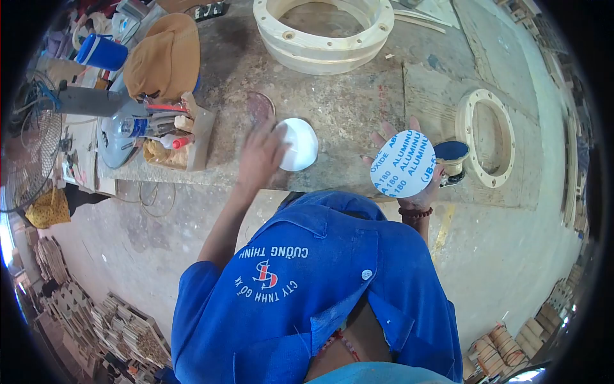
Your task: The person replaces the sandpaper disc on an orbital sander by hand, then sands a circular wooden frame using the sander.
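My right hand [430,190] holds a round sanding disc [403,164], its white backing printed in blue with "A180" and "ALUMINU" turned toward me. The fingertips show past the disc's far edge; the palm is hidden behind it. My left hand [263,152] is smeared by motion, its fingertips at the left edge of a plain white disc [299,145]. Whether they grip that disc or only touch it is not clear. Just right of my right hand stands a small tool with a round dark blue top [451,150]. A dark reddish-brown disc [260,106] lies beyond my left hand.
A thick wooden ring [320,56] sits at the back of the worktable [345,96], and a thinner ring [465,125] lies right. On the left are a box of tools [203,134], a brown cap [163,57], a blue jug [102,52] and a fan [35,153].
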`<state>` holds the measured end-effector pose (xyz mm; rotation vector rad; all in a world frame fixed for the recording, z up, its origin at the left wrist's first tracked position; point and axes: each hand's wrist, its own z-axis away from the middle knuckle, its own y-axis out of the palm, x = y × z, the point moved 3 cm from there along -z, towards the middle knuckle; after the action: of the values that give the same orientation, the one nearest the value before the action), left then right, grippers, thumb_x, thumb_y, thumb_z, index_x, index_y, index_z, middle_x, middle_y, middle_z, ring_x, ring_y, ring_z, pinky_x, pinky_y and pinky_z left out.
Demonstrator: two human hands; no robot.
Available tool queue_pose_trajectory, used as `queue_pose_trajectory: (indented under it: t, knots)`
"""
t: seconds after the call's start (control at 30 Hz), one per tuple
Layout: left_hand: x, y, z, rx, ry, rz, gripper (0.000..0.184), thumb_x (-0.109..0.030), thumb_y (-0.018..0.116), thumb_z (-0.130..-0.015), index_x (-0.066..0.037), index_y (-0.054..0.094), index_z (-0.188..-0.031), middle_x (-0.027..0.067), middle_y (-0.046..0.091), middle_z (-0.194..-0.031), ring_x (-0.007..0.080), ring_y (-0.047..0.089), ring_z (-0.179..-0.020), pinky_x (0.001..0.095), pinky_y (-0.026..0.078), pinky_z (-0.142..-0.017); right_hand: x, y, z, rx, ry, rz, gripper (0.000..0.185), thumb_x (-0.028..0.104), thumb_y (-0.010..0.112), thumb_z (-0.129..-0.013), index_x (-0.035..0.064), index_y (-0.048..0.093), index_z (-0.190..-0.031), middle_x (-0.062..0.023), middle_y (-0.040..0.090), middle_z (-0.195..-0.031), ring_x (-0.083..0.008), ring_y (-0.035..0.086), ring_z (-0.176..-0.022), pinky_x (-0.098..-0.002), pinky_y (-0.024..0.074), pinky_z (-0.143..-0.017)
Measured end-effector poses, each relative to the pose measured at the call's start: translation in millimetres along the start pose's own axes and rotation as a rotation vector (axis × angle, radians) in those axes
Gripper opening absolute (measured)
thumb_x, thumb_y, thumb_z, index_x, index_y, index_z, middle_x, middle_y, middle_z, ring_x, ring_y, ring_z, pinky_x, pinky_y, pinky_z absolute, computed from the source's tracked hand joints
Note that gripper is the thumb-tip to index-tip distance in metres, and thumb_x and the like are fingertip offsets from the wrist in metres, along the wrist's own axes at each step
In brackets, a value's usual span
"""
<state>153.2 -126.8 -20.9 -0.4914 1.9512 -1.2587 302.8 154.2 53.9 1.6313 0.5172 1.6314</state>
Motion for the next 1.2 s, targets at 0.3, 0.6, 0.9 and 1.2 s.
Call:
queue_pose_trajectory:
  t: [0.3, 0.6, 0.9, 1.2]
  knots:
    - [37, 9, -46, -0.082, -0.581, -0.031, 0.075, -0.025, 0.080, -0.075, -0.008, 0.048, -0.142, 0.0210, 0.065, -0.118, 0.0412, 0.061, -0.109, 0.0494, 0.050, -0.089, 45, -23, 9, 0.073, 0.076, 0.027, 0.116, 0.078, 0.065, -0.072, 0.0263, 0.009, -0.160, -0.0268, 0.019, -0.159, -0.0469, 0.025, -0.145, -0.0716, 0.0328, -0.107]
    - [31, -5, -36, 0.049, -0.350, 0.586, 0.081, -0.018, 0.081, -0.072, -0.008, 0.047, -0.144, 0.0134, 0.067, -0.093, 0.0206, 0.065, -0.083, 0.0337, 0.051, -0.074, 62, -46, 23, 0.039, 0.085, -0.076, 0.124, 0.071, 0.076, -0.067, 0.0242, 0.007, -0.160, -0.0279, 0.019, -0.158, -0.0476, 0.024, -0.145, -0.0738, 0.0325, -0.106]
    - [32, 30, -20, 0.302, -0.473, 0.275, 0.058, -0.024, 0.091, -0.058, -0.010, 0.064, -0.107, 0.0114, 0.067, -0.093, 0.0310, 0.066, -0.088, 0.0441, 0.050, -0.075, 59, -33, 14, 0.066, 0.091, -0.012, 0.124, 0.074, 0.073, -0.068, 0.0225, 0.008, -0.160, -0.0256, 0.021, -0.159, -0.0458, 0.026, -0.145, -0.0708, 0.0342, -0.106]
    - [19, -17, -61, 0.289, -0.222, 0.189, 0.054, -0.020, 0.085, -0.060, -0.008, 0.064, -0.109, 0.0157, 0.068, -0.099, 0.0316, 0.065, -0.093, 0.0374, 0.050, -0.082, 53, -26, 15, -0.006, 0.030, 0.041, 0.126, 0.079, 0.069, -0.068, 0.0225, 0.006, -0.160, -0.0268, 0.020, -0.158, -0.0492, 0.024, -0.144, -0.0718, 0.0325, -0.107]
